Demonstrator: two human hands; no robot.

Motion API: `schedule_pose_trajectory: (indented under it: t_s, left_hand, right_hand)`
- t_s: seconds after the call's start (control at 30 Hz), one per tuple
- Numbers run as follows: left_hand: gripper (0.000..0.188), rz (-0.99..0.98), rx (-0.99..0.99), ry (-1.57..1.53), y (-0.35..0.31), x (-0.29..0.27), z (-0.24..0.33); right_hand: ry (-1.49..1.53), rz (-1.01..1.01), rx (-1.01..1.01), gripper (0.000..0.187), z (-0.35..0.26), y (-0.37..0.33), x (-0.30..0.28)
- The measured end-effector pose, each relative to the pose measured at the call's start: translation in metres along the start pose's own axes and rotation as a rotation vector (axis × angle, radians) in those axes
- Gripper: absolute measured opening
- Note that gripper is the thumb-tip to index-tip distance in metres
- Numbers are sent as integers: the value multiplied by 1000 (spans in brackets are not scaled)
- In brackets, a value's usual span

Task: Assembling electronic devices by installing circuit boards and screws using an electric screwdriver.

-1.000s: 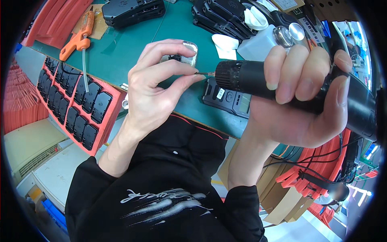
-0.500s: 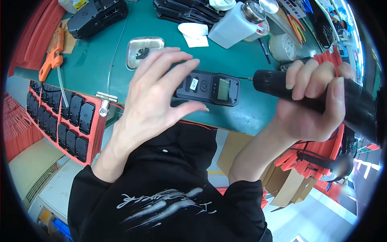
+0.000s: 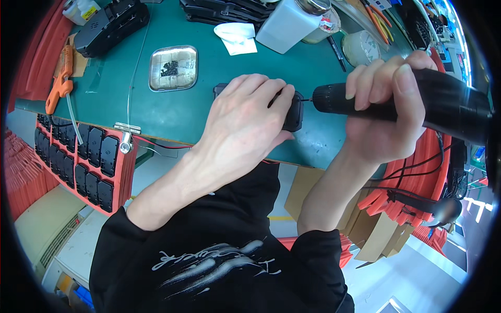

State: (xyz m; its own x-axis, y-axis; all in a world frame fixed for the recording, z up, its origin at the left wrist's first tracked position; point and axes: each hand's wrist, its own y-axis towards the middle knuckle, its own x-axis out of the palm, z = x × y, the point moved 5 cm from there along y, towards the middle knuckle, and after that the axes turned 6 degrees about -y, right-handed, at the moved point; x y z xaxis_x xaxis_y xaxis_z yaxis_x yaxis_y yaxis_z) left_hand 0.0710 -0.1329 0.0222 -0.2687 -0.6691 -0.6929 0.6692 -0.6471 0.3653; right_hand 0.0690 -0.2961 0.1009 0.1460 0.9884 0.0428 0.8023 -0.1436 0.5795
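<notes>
My right hand (image 3: 389,112) is wrapped round a black electric screwdriver (image 3: 331,99), held nearly level with its bit pointing left. The bit's tip meets the right end of a black handheld meter (image 3: 295,116) lying on the bench. My left hand (image 3: 250,112) covers most of that meter, fingers bent over its far side and thumb along the near side. Its screen and button are hidden under the hand. Left of the hand sits a square metal tray (image 3: 174,86) with small dark screws (image 3: 169,68) in it.
An orange glue gun (image 3: 61,83) lies at the bench's left edge, near a black device (image 3: 112,26). A white cloth (image 3: 236,37), a white square bottle (image 3: 287,25), a pen (image 3: 336,53) and a jar (image 3: 361,48) stand or lie behind. A red foam tray (image 3: 125,177) of black casings is at left.
My left hand has moved right and closed over the meter, which it had hovered above. The screwdriver has moved left, and its bit now meets the meter's end. The view has shifted slightly.
</notes>
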Motion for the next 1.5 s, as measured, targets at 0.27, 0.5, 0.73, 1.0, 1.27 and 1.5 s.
schedule_pose_trajectory:
  t_s: [0.27,0.5,0.73,1.0,1.27,1.5]
  left_hand:
    - [64,-5,-27,-44,0,3,-4]
    - [63,33,-45,-65,1,1,-4]
    - [62,23,-75,-86,-1,1,-6]
    - [63,33,-50,-90,-3,4,-6]
    - [64,32,-53,-96,-3,2,-8]
    - [64,94,29,-71,-5,-2,-4]
  right_hand:
    - [-14,44,51,26,6,-3,4]
    - [-222,148,87,22,5,-3,15]
    - [-18,153,80,28,11,-4,14]
    - [118,8,48,35,15,-3,2]
    - [173,-104,20,38,17,-2,7]
    - [260,-149,-39,35,-12,17,1]
